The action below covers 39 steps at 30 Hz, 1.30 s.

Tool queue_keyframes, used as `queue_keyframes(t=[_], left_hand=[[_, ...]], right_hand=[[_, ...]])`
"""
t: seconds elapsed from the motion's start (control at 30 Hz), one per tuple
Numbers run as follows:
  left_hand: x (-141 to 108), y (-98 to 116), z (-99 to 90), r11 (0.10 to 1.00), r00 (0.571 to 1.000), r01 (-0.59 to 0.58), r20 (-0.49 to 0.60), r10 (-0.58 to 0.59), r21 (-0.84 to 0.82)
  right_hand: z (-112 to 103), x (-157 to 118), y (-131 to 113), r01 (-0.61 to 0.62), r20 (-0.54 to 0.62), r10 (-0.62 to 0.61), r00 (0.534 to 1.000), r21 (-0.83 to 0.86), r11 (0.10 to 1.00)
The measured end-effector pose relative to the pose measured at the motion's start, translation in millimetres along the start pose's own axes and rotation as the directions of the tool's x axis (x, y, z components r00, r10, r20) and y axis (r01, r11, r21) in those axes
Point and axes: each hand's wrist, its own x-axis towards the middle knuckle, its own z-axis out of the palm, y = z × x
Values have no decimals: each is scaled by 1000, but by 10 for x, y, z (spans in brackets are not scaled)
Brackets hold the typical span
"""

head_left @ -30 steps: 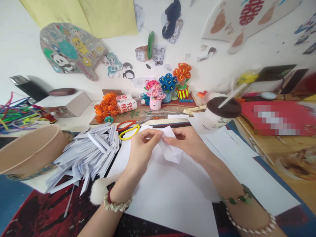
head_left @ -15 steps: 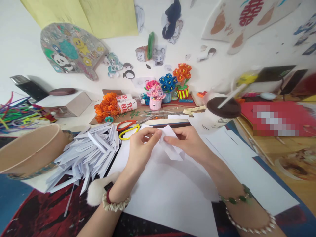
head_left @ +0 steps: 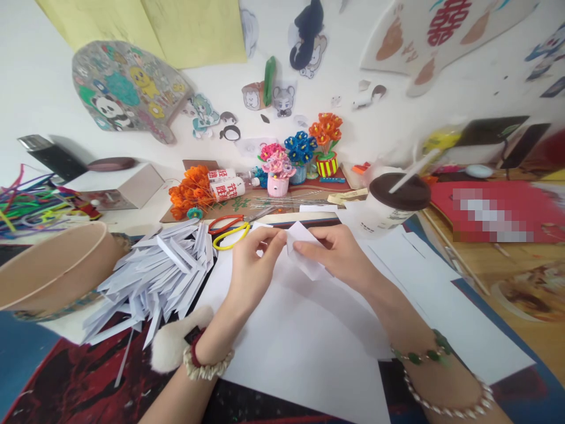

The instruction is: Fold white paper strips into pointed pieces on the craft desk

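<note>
Between my two hands is a small piece of folded white paper [head_left: 309,259], held up over a large white sheet [head_left: 304,347]. My left hand [head_left: 256,253] pinches its upper left edge between thumb and fingertips. On the paper's right side, my right hand [head_left: 333,247] grips it, the thumb across its front and the fingers behind. To the left of my left hand lies a loose heap of folded white paper strips [head_left: 163,271]. Scissors [head_left: 232,235] with yellow and red handles rest just behind that hand.
A lidded cup with a straw [head_left: 397,197] stands behind my right hand. More white sheets [head_left: 445,306] lie at the right. A beige round container [head_left: 57,265] is at the far left. Handmade flowers in small pots [head_left: 278,185] line the wall, near orange flowers [head_left: 189,191].
The folded paper has turned slightly in my fingers, and its lower flap now sits flatter against the rest. Both hands stay in nearly the same place.
</note>
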Motion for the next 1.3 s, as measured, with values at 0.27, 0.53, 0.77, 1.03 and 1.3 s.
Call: queue_keyframes(t=[0.27,0.53,0.77,1.03,1.3], left_hand=[[-17,20,-6,999,999,-33,-16,33,38],[-51,6,13,995,994,-83,-62,87,63],[-54,-2,31,993,993,-100,-50,103,65],[-53,-10,11,987,993,-112,-14,114,113],[-64,26,41,963,986,-161,87,145,217]], right_hand=[[-6,1,-18,20,4,-20,1000,-51,998],[-1,-14,-78,-11,6,11,1000,-17,1000],[-6,-2,-33,7,-24,-6,1000,29,1000],[-7,-12,-55,-58,19,55,998,150,987],[-40,-12,-33,-25,-8,27,1000,179,984]])
